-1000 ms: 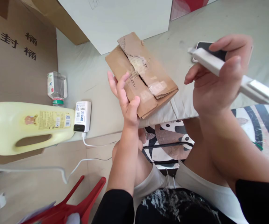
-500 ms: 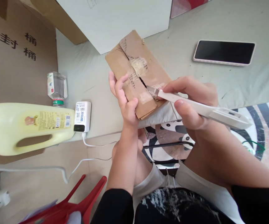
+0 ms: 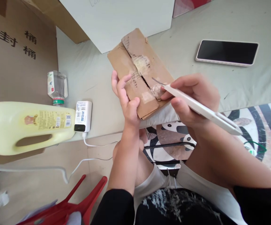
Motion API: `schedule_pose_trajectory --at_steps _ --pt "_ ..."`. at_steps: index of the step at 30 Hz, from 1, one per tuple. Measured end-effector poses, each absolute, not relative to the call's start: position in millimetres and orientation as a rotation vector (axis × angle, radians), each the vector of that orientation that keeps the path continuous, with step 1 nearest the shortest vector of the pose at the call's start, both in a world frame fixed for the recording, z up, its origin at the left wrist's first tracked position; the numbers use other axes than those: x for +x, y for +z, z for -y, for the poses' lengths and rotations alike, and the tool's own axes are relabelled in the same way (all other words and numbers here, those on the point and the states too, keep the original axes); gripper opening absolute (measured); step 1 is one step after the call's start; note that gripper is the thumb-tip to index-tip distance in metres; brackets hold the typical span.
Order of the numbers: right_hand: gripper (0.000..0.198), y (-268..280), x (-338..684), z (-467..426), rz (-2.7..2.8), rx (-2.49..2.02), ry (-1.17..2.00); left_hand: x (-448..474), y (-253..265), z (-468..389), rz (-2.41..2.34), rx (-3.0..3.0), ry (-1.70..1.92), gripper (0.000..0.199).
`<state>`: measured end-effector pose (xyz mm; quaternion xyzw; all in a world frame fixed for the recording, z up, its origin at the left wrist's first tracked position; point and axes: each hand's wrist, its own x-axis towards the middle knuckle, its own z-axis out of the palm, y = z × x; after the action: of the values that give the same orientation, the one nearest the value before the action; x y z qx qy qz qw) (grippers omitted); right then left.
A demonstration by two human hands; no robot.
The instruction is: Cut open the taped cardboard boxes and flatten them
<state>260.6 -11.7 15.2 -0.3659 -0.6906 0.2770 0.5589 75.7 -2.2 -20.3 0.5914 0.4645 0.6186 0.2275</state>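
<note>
A small brown cardboard box (image 3: 157, 67) lies tilted on the pale covered surface, its top seam partly split with torn paper and tape along it. My left hand (image 3: 127, 98) grips the box's left side, thumb at the near edge and fingers along the flap. In my right hand (image 3: 194, 100) is a white utility knife (image 3: 196, 104), its thin blade out and pointing up-left over the box's right flap. The blade appears apart from the seam. Some fingertips of the right hand are at the crumpled tape near the box's near right edge.
A phone (image 3: 227, 52) lies at the right. To the left are a clear bottle (image 3: 59, 84), a white power bank (image 3: 83, 114) with a cable, and a yellow jug (image 3: 6, 125). A white box (image 3: 126, 22) stands behind; a red chair (image 3: 79, 206) is lower left.
The knife has turned in my right hand, and its blade has lifted away from the seam towards the right flap. My left hand keeps its hold on the box, which has barely shifted.
</note>
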Motion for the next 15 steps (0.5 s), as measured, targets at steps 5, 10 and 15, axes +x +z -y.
schedule_pose_trajectory --at_steps 5,10,15 --pt "0.037 20.2 256.3 6.3 1.659 -0.759 0.465 72.7 -27.1 -1.0 -1.335 1.712 1.667 0.061" --pt "0.043 24.6 256.4 5.5 1.707 -0.788 0.438 70.4 -28.2 -0.8 -1.349 1.716 1.622 0.065" --pt "0.036 26.0 253.5 8.0 1.679 -0.757 0.442 71.9 -26.0 -0.1 -1.265 1.654 1.658 0.061"
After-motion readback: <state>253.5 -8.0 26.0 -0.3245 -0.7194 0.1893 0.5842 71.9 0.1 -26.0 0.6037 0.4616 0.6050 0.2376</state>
